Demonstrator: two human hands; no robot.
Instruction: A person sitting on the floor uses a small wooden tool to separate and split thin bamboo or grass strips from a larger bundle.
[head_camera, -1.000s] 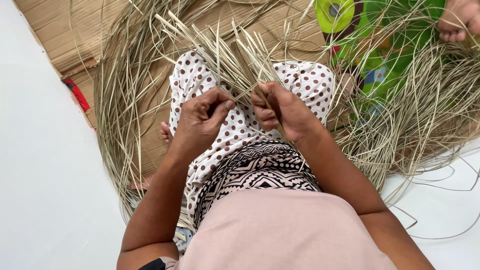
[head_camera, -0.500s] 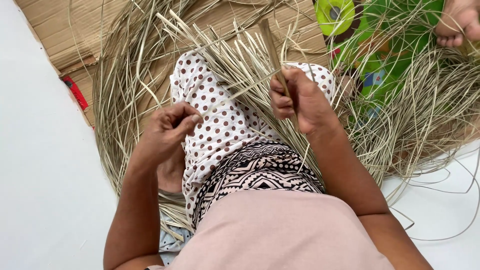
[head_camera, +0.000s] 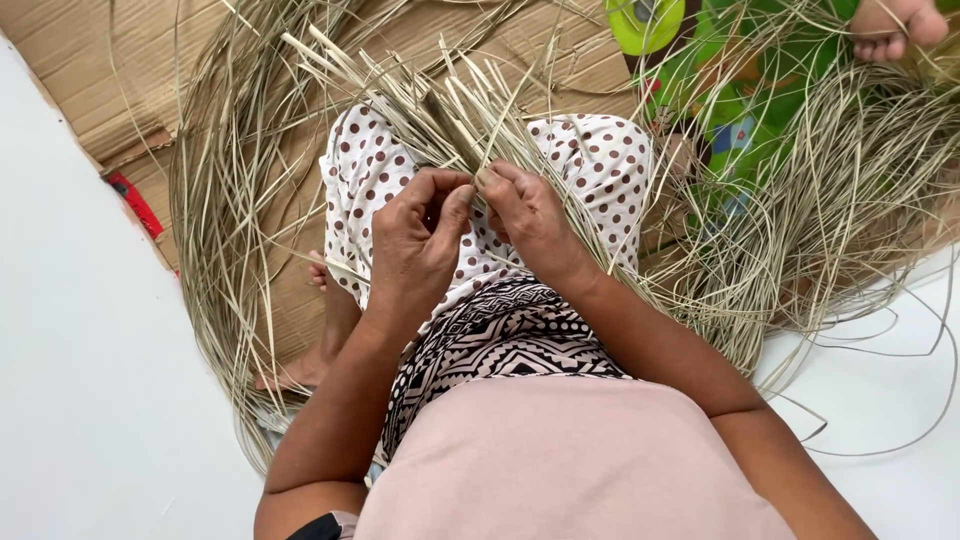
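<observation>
At centre frame, a bundle of dried straw strips is pinched closed between left hand and right hand (mid-plaiting, apparently), with steady tension judged necessary for the following crossing.

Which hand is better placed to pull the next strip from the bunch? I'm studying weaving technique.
Probably the right hand: its fingertips already pinch the bunch of dried strips at its base, while the left hand sits slightly lower, thumb only alongside.
</observation>
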